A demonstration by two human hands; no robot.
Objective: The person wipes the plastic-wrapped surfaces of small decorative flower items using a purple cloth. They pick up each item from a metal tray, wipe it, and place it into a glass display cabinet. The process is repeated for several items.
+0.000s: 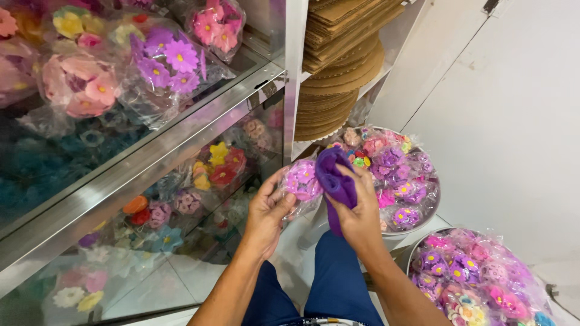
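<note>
left hand [269,208] grasps clear packet of purple flowers [302,180] at centre, near the glass case [151,151] | right hand [362,211] clenched on purple cloth [335,178] touching it | packet likely light, crinkly, slippery, contents fragile | best held by edges, gently

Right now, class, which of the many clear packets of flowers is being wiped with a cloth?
The small packet of purple flowers held up in the left hand. The right hand presses a purple cloth on it; the other packets lie untouched.

Bare forearms and hands [266,214], no sleeves in view; dark blue trousers [335,284], possibly denim.
</note>
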